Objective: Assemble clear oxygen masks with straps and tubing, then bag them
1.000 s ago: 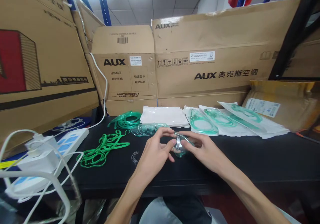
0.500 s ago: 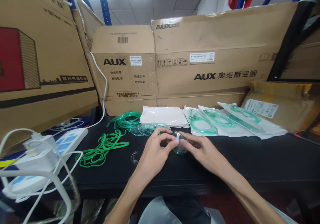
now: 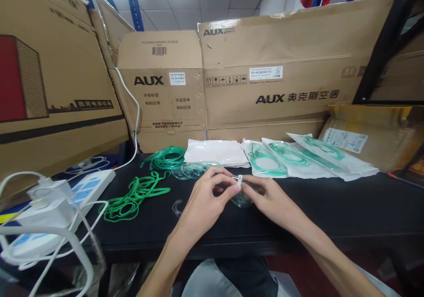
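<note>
Both my hands meet over the middle of the black table [image 3: 298, 208]. My left hand [image 3: 210, 195] pinches a small white strip [image 3: 239, 180] between thumb and fingers, at the edge of a clear greenish mask [image 3: 243, 200]. Around the right side of this mask, the fingers of my right hand [image 3: 271, 197] are closed. Several clear masks [image 3: 192, 170] lie just behind my left hand. Left of it are thin clear-white wires [image 3: 176, 207], a tangle of green elastic bands [image 3: 135, 195] and coiled green tubing [image 3: 168, 157].
White bags [image 3: 215, 152] lie at the back, with packed tubing sets [image 3: 266, 160] to their right. A power strip [image 3: 82, 191] with white cables sits at the left. Cardboard boxes [image 3: 265, 85] stand behind; a taped parcel [image 3: 371, 133] is at the right.
The white strip has shifted slightly right and stands more tilted at the mask's edge. The mask has also moved a little right between my hands. The whole view has shifted slightly.
</note>
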The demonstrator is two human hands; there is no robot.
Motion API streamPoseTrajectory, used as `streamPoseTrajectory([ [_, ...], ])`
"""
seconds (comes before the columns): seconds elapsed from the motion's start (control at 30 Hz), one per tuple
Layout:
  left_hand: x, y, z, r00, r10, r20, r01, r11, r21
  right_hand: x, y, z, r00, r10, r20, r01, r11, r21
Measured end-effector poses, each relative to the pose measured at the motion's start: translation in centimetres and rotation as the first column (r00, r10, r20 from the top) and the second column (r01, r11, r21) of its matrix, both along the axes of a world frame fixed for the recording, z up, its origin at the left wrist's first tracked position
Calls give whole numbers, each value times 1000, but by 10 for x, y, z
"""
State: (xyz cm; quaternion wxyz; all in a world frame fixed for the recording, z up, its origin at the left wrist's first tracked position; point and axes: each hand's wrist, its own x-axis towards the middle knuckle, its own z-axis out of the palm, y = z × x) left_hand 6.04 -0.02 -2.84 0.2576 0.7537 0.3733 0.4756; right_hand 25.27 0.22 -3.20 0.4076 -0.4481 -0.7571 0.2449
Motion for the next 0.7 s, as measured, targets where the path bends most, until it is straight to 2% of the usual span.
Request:
streamPoseTrajectory([
  [0.1,-4,3,1,1000,4,4,-3,996,-93,3,-1,0,991,-60,120,56,998,31],
  [0.2,-9,8,1,997,-25,78,43,972,-232,6,2,-6,960,-159,232,152,987,48],
  [0.3,-11,10,3,978,-45,202,114,931,-345,9,2,-7,951,-202,233,182,978,104],
  [0.47,-10,6,4,940,-97,326,241,866,-439,4,-9,3,984,-92,152,33,936,350],
  [0.7,-8,3,4,887,-215,409,403,794,-456,-9,-11,2,997,-33,63,6,924,383],
])
